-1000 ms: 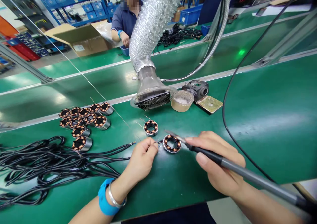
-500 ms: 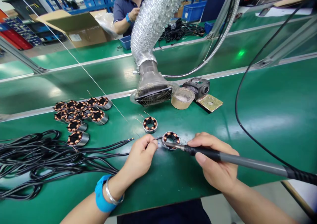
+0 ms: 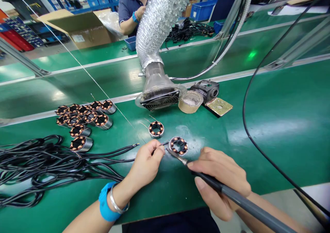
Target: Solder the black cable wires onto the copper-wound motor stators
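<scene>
My left hand (image 3: 148, 162) pinches the end of a black cable (image 3: 121, 161), its thin wires reaching toward a motor stator (image 3: 178, 146) with copper windings. Gripped in my right hand (image 3: 221, 181) is a soldering iron (image 3: 216, 185), its tip at the wires on the stator's left edge. A faint wisp of smoke hangs over that stator. Just behind it stands a second stator (image 3: 156, 130) with loose copper wire ends. More black cables (image 3: 59, 167) lie heaped at the left, below a group of several stators (image 3: 79, 143).
A fume extractor hood (image 3: 160, 95) on a silver duct (image 3: 157, 26) hangs over the bench. Beside it are a round solder-paste-like tub (image 3: 190, 101) and an iron stand (image 3: 206, 90) with a yellowish pad (image 3: 219, 106). Across the bench a person (image 3: 129, 11) stands near a cardboard box (image 3: 79, 30).
The soldering iron has swung to a steeper slant, its handle lower and its tip nearer my left fingers. My right hand has dropped slightly. Smoke now shows; my left hand stays put.
</scene>
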Demonstrator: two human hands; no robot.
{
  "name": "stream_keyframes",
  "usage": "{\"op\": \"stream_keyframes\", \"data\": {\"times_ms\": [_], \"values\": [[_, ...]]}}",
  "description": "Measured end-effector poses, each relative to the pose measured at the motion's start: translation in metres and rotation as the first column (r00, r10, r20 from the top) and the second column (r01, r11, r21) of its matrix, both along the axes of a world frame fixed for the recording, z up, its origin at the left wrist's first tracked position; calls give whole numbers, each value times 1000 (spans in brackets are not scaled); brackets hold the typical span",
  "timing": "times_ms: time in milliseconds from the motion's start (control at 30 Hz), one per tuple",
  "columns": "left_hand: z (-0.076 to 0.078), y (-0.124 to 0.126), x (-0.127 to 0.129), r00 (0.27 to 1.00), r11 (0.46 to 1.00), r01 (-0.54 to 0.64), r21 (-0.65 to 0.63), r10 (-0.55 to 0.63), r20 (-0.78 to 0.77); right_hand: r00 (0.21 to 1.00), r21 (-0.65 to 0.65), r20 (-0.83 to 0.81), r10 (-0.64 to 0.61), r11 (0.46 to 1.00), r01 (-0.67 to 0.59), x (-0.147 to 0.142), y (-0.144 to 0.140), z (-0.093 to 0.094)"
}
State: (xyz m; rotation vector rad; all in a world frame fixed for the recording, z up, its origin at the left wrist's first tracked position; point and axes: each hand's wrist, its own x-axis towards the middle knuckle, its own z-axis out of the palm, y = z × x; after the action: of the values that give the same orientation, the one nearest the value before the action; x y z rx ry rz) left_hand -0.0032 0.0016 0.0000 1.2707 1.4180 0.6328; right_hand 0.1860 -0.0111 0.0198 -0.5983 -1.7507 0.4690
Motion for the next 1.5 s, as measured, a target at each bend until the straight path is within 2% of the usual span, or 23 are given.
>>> {"op": "stream_keyframes", "data": {"times_ms": [433, 633, 1067, 1267, 1333, 1433, 1500], "values": [[3, 0, 0, 1000, 1000, 3, -1, -3, -12, 998, -39, -48, -37, 999, 36, 8, -2, -2], [0, -1, -1, 1000, 1000, -3, -18, 3, 11, 999, -33, -51, -13, 999, 12, 6, 2, -3], [0, 0, -1, 998, 997, -16, -75, 21, 64, 997, -3, -29, -78, 997, 78, 21, 8, -3], [-1, 1, 0, 998, 999, -10, -49, 13, 65, 974, 78, 124, -192, 980, 183, 47, 33, -2], [-2, 1, 0, 997, 999, -6, -50, 10, 74, 945, 144, 160, -286, 954, 265, 59, 50, -10], [-3, 1, -1, 996, 998, -9, -63, 14, 86, 869, 226, 184, -459, 880, 417, 76, 76, -29], [-4, 1, -1, 995, 997, -13, -70, 20, 99, 833, 184, 255, -491, 871, 456, 83, 88, -43]]}}
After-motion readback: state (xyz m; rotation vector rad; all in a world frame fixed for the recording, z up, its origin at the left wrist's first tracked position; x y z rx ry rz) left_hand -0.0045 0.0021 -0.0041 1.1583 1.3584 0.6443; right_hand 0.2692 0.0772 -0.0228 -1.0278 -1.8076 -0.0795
